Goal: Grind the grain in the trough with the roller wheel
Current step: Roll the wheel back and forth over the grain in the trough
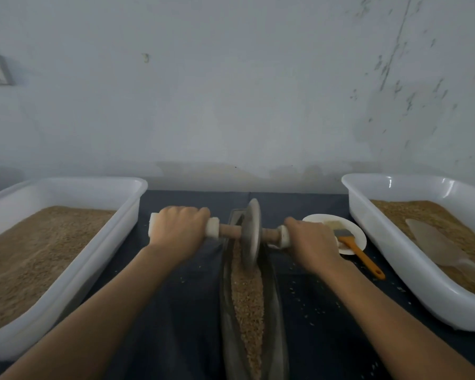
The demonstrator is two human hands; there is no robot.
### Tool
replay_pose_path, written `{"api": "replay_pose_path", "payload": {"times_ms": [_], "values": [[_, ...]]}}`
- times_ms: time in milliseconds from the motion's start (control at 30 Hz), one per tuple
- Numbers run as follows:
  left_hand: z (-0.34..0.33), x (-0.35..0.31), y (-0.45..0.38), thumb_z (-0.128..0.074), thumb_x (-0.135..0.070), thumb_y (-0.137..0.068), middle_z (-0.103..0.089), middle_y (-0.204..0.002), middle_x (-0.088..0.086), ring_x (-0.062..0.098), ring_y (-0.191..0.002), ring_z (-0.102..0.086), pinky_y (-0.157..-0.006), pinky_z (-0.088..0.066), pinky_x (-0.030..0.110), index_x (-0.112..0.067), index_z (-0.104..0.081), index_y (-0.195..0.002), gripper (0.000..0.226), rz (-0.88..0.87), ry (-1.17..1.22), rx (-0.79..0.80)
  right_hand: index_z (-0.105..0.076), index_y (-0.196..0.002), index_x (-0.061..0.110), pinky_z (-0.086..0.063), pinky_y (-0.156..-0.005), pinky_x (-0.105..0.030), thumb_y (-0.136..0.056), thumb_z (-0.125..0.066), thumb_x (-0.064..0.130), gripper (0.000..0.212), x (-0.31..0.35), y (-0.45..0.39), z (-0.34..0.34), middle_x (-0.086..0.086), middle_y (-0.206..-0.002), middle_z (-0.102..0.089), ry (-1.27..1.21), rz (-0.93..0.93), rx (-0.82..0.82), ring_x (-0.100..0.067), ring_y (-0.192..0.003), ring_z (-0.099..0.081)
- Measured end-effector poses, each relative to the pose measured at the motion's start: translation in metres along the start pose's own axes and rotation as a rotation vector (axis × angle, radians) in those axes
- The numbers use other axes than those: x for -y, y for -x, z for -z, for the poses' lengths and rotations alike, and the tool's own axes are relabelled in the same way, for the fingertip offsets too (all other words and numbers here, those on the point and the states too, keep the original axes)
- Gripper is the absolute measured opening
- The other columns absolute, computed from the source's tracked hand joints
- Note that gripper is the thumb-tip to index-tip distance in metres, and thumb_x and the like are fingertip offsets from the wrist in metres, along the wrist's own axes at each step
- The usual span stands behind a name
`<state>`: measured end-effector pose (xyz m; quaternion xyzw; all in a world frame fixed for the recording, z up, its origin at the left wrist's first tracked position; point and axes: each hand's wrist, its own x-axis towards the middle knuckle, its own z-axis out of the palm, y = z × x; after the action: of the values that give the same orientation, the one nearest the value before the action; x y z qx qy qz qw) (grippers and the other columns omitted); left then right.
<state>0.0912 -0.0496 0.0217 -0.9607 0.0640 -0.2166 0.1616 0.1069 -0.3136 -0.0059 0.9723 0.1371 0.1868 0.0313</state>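
A long narrow metal trough [275,319] runs away from me down the middle of the dark table, filled with tan grain [248,303]. The grey roller wheel [250,234] stands upright in the trough's far half, its rim down in the grain. A wooden axle with white end grips passes through the wheel. My left hand [176,229] grips the left end of the axle, fingers curled over it. My right hand [310,242] grips the right end the same way. Both arms are stretched forward.
A white tub [99,259] of tan grain sits at the left. Another white tub [379,242] at the right holds grain and a pale scoop [439,242]. A white plate [357,231] with an orange-handled brush [359,253] lies behind my right hand. Loose grains dot the table; a wall stands behind.
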Motion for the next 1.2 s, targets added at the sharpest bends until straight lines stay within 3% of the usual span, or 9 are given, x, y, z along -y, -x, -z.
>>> {"api": "replay_pose_path", "payload": {"times_ms": [167, 300, 500, 600, 767, 900, 1000, 1133, 1200], "values": [[0.019, -0.005, 0.057, -0.069, -0.04, -0.077, -0.061, -0.085, -0.009, 0.015, -0.076, -0.063, -0.06, -0.036, 0.028, -0.03, -0.046, -0.088, 0.028, -0.045, 0.12, 0.07, -0.045, -0.092, 0.033, -0.05, -0.065, -0.032, -0.073, -0.071, 0.042, 0.034, -0.001, 0.059, 0.018, 0.007, -0.086, -0.063, -0.018, 0.089, 0.113, -0.012, -0.073, -0.06], [0.043, -0.004, 0.135, -0.084, -0.019, -0.039, -0.047, -0.053, -0.007, 0.018, -0.043, -0.05, -0.043, -0.036, 0.027, -0.025, -0.052, -0.06, 0.039, -0.183, 0.318, -0.229, -0.059, -0.068, 0.031, -0.044, -0.042, -0.019, -0.022, -0.088, 0.034, 0.055, -0.001, 0.118, 0.058, 0.009, -0.054, -0.054, -0.078, 0.309, -0.077, -0.005, -0.043, -0.051], [0.029, -0.002, 0.106, -0.089, -0.035, -0.037, -0.052, -0.055, -0.01, 0.013, -0.044, -0.054, -0.045, -0.029, 0.024, -0.03, -0.05, -0.064, 0.047, -0.186, 0.236, -0.02, -0.043, -0.102, 0.037, -0.037, -0.069, -0.024, -0.079, -0.064, 0.039, 0.031, 0.006, 0.089, 0.045, 0.015, -0.095, -0.055, 0.021, 0.154, 0.226, -0.006, -0.081, -0.051], [0.0, -0.002, 0.05, -0.066, -0.047, -0.078, -0.056, -0.076, -0.012, 0.011, -0.066, -0.057, -0.058, -0.034, 0.027, -0.033, -0.039, -0.08, 0.031, -0.016, 0.133, 0.009, -0.048, -0.099, 0.03, -0.042, -0.063, -0.027, -0.079, -0.069, 0.034, 0.03, 0.003, 0.042, 0.02, 0.008, -0.092, -0.062, 0.059, 0.097, 0.075, -0.012, -0.075, -0.058], [-0.009, -0.001, 0.019, -0.055, -0.046, -0.086, -0.059, -0.078, -0.009, 0.017, -0.072, -0.06, -0.058, -0.032, 0.03, -0.031, -0.041, -0.081, 0.021, 0.04, 0.16, 0.024, -0.048, -0.098, 0.023, -0.034, -0.059, -0.028, -0.081, -0.068, 0.032, 0.027, 0.007, 0.002, 0.022, 0.002, -0.092, -0.064, 0.12, 0.055, -0.007, -0.016, -0.07, -0.054], [0.013, 0.001, 0.077, -0.066, -0.045, -0.077, -0.058, -0.078, -0.011, 0.014, -0.072, -0.062, -0.059, -0.04, 0.028, -0.032, -0.041, -0.082, 0.028, -0.045, 0.2, 0.072, -0.048, -0.097, 0.03, -0.044, -0.061, -0.028, -0.071, -0.076, 0.036, 0.038, 0.005, 0.066, 0.035, 0.006, -0.09, -0.063, 0.03, 0.134, 0.103, -0.012, -0.072, -0.057], [0.037, -0.001, 0.122, -0.088, -0.03, -0.037, -0.049, -0.054, -0.009, 0.016, -0.044, -0.053, -0.045, -0.029, 0.025, -0.027, -0.051, -0.063, 0.046, -0.218, 0.322, -0.137, -0.057, -0.083, 0.033, -0.045, -0.05, -0.023, -0.035, -0.088, 0.042, 0.057, 0.008, 0.109, 0.06, 0.008, -0.068, -0.06, -0.078, 0.214, 0.09, -0.005, -0.055, -0.053], [0.042, -0.001, 0.117, -0.087, -0.036, -0.032, -0.051, -0.054, -0.012, 0.01, -0.044, -0.053, -0.045, -0.027, 0.023, -0.03, -0.052, -0.063, 0.047, -0.246, 0.308, -0.013, -0.036, -0.103, 0.041, -0.035, -0.073, -0.027, -0.082, -0.061, 0.042, 0.032, 0.006, 0.102, 0.063, 0.016, -0.1, -0.052, -0.042, 0.148, 0.412, -0.005, -0.084, -0.046], [0.028, -0.002, 0.093, -0.075, -0.046, -0.064, -0.058, -0.074, -0.013, 0.007, -0.065, -0.059, -0.055, -0.037, 0.024, -0.034, -0.047, -0.081, 0.035, -0.163, 0.208, 0.05, -0.038, -0.1, 0.04, -0.034, -0.07, -0.026, -0.082, -0.063, 0.042, 0.031, 0.007, 0.084, 0.046, 0.014, -0.1, -0.056, -0.008, 0.121, 0.265, -0.005, -0.083, -0.05]]}}
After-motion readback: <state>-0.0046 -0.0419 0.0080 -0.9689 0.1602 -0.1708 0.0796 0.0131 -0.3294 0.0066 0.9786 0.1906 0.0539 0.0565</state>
